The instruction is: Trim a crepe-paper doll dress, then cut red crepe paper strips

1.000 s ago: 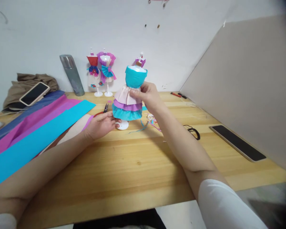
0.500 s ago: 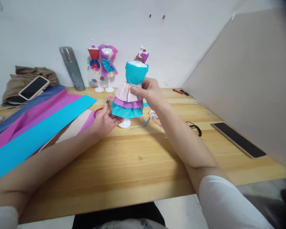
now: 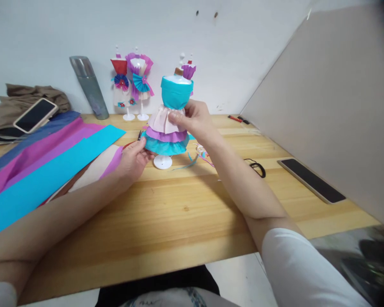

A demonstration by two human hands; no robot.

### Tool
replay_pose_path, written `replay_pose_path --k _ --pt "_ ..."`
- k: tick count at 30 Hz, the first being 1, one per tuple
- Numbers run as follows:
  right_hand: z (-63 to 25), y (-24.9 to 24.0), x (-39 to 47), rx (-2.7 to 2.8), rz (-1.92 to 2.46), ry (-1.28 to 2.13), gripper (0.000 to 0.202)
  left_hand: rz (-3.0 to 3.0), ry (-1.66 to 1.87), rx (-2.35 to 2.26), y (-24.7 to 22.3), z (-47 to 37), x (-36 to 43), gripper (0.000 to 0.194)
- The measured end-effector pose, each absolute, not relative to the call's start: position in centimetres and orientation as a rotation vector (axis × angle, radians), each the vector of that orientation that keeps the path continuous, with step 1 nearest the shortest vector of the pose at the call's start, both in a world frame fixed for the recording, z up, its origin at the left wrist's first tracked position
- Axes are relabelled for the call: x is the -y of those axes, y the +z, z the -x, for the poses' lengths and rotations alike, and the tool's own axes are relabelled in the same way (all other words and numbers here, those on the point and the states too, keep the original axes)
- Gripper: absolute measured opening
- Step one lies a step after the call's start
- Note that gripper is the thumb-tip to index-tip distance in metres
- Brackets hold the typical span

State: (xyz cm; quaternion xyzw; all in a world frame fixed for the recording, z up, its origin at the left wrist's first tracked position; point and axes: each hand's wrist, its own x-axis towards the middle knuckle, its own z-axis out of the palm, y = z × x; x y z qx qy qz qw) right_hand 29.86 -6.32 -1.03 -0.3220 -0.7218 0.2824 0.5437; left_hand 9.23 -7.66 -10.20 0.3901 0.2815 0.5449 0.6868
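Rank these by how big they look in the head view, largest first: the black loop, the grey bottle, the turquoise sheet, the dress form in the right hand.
1. Turquoise sheet
2. Dress form
3. Grey bottle, farther back, so true size is unsure
4. Black loop

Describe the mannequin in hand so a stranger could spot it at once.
Find the wooden table, then the right hand above it. The mannequin it holds near the waist is nearer than three others by the wall. Only this one wears a turquoise top.
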Motion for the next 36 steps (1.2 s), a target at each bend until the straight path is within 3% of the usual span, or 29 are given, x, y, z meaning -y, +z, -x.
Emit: replay_pose_path --k 8,14,18,21,24,28,32,36 --pt "-30.4 -2.0 4.8 1.71 0.901 0.518 0.046 -0.915 1.162 -0.612 -9.0 -8.7 7.5 0.029" --pt "-30.6 -2.9 3.8 1.746 0.801 0.487 0.062 -0.863 1.086 -0.578 -8.6 -8.8 7.6 0.036" --pt "-30.9 -2.7 3.8 1.758 0.806 0.469 0.067 -0.843 1.011 -0.575 -8.5 -8.8 7.6 0.026" --pt "-31.5 -2.6 4.4 1.562 0.869 0.502 0.062 -0.856 1.034 -0.564 -8.5 -8.7 7.4 0.024" --pt "-32.5 -3.3 5.7 1.169 1.053 0.557 0.042 -0.854 1.068 -0.581 -8.4 -8.7 7.3 0.024" --pt "-32.9 -5.2 8.6 0.653 1.209 1.037 0.02 -0.845 1.089 -0.604 -8.2 -9.1 7.5 0.025" --pt "-31.6 -6.9 12.0 0.516 1.225 1.467 0.03 -0.848 1.095 -0.634 -8.1 -9.4 7.9 0.025" --pt "-30.0 -8.0 13.5 0.426 0.858 1.813 0.03 -0.872 1.086 -0.658 -8.1 -9.4 8.2 0.029"
